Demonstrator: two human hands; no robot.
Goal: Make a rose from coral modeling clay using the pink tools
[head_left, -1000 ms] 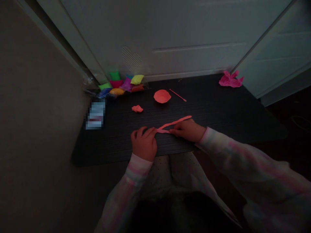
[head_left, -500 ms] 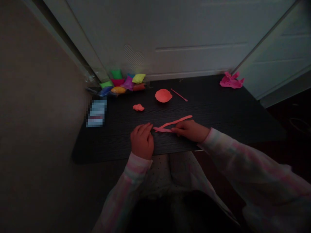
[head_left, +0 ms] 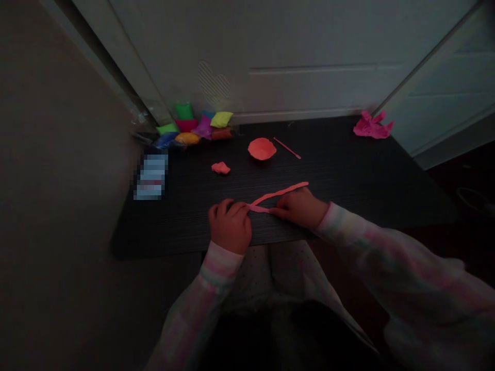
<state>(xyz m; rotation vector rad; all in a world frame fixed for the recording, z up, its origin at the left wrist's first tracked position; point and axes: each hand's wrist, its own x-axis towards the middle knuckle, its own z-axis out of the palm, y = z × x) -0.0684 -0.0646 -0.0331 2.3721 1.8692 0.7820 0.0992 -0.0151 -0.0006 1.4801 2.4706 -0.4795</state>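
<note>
View: one camera worn on the person's head, looking out from above their own chest and lap.
Facing: forward and down, along both forearms toward a dark table (head_left: 348, 180) and a white door (head_left: 309, 56) beyond it.
Nearness: close above the left hand (head_left: 231, 226) and right hand (head_left: 299, 208), with the door farther off.

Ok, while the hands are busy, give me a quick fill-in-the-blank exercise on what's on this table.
The left hand and right hand hold a long clay strip, whose free end sticks out beyond the ____ hand.
A thin stick lies to the ____ of the round clay bowl.
Small colourful packets sit at the far ____ corner of the dark table.
The crumpled scrap at the far right is bright ____.

Missing words: right, right, left, pink.
</note>
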